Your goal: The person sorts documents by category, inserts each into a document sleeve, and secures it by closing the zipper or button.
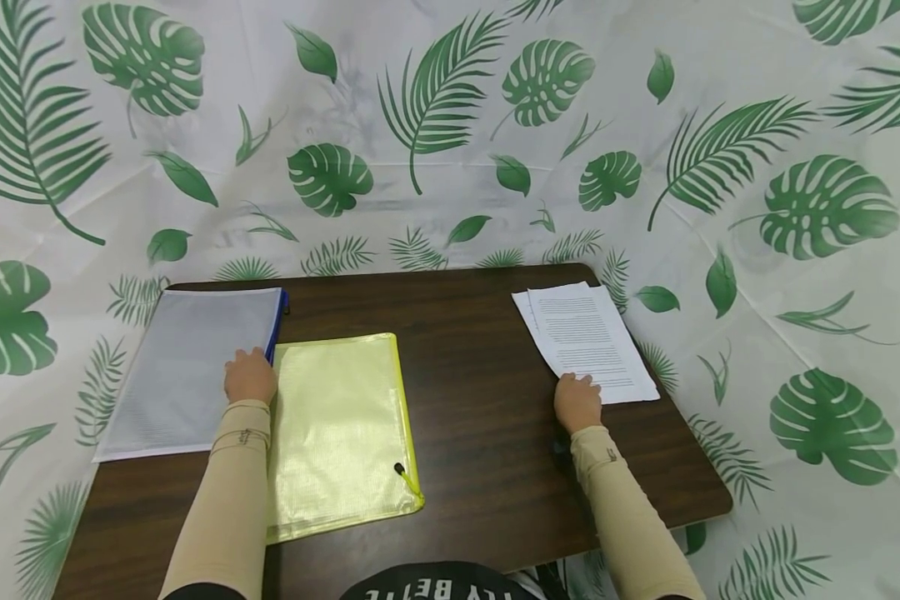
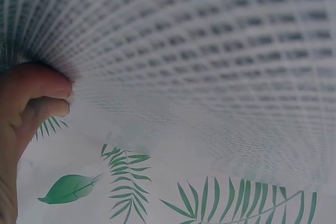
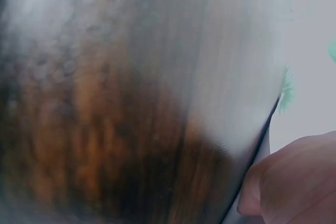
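Some printed sheets in right hand — left hand pinching blue-edged pouch.

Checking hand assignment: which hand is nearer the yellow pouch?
Left. Left hand is on the blue-edged pouch, just beside the yellow pouch; right hand is across the table, at the papers.

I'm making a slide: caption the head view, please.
Left hand on a blue-edged mesh zip pouch, right hand at printed sheets, yellow zip pouch between.
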A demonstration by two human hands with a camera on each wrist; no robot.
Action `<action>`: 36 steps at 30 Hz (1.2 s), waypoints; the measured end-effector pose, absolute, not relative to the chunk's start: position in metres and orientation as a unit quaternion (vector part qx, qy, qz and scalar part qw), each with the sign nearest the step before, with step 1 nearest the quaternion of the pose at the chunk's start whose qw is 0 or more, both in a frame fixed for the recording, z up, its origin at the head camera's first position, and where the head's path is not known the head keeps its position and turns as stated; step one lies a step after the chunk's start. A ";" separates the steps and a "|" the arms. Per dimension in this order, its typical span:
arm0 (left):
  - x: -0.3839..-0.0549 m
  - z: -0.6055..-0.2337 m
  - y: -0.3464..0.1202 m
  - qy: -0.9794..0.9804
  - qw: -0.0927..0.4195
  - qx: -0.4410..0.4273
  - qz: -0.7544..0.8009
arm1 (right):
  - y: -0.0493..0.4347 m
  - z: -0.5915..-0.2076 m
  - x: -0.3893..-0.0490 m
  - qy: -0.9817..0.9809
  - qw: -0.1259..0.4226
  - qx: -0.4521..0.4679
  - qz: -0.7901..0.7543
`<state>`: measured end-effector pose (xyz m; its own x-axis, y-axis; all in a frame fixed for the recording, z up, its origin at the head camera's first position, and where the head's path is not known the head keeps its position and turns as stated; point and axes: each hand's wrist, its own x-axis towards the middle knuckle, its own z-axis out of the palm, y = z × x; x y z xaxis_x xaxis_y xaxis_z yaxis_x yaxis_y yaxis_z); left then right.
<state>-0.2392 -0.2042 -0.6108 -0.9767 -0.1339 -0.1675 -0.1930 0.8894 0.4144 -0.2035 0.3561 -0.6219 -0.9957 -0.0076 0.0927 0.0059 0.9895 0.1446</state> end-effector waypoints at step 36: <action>-0.234 -0.608 -0.197 0.971 0.050 -0.096 0.215 | 0.345 -0.610 -0.209 -0.997 -0.048 -0.061 -0.015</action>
